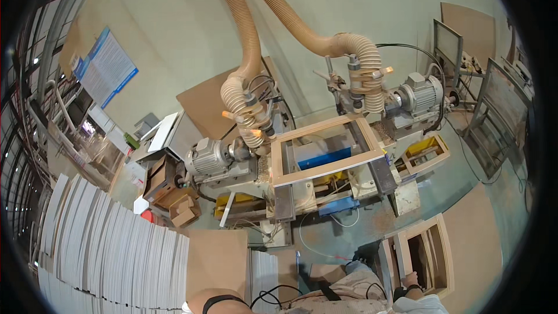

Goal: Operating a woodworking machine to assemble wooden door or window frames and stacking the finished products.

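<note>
At the lower right, my right hand (411, 279) is closed on the side rail of a light wooden frame (401, 250), one of several leaning together beside my legs. Another wooden frame (328, 174) lies flat across the dark rails of a woodworking machine, between its two motor-driven heads. My left arm (218, 299), with a black band around it, shows at the lower edge; the left hand itself is out of sight.
The machine has a left motor (208, 158) and a right motor (421, 94), with beige dust hoses (250, 40) overhead. White panels (116, 227) stand stacked at the left, near open cardboard boxes (163, 180). A metal rack (494, 116) is at the right. A cable trails along the floor.
</note>
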`<state>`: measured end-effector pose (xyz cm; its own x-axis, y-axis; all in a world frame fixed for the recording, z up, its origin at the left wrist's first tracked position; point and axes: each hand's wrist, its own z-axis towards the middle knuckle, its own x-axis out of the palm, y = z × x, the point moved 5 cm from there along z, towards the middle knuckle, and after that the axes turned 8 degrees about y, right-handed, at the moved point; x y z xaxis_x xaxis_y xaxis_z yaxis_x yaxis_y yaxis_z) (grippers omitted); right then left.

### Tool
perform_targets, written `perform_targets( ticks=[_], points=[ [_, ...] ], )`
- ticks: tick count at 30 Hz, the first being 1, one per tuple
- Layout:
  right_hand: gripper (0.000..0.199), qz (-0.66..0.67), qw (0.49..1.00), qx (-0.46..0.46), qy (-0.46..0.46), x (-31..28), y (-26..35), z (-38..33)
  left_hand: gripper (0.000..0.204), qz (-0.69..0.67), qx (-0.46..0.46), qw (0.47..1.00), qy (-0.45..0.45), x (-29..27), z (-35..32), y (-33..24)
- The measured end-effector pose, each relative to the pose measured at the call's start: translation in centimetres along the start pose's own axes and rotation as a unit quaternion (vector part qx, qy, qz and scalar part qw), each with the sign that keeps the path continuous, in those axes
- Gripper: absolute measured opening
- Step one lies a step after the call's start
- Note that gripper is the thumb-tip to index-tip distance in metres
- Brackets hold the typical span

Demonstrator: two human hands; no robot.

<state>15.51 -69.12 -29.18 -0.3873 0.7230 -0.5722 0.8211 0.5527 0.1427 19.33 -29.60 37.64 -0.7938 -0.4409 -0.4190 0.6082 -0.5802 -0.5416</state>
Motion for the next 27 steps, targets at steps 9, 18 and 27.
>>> perform_targets(
  ticks=[9, 18, 27],
  points=[
    [0.068, 0.012, 0.999, 0.044, 0.011, -0.5, 0.6, -1.2, 0.017, -0.097, 0.047, 0.993, 0.05, 1.4, 1.4, -0.2],
    [0.063, 0.009, 0.998, 0.057, -0.034, 0.4, 0.1, -0.8, 0.008, -0.022, 0.06, 0.998, 0.03, 3.5, 1.1, -0.7],
    [0.053, -0.005, 1.0, 0.019, -0.024, 0.0, -0.1, 0.9, 0.02, 0.374, 0.182, 0.897, -0.148, 1.9, 1.0, -3.5]
  ],
)
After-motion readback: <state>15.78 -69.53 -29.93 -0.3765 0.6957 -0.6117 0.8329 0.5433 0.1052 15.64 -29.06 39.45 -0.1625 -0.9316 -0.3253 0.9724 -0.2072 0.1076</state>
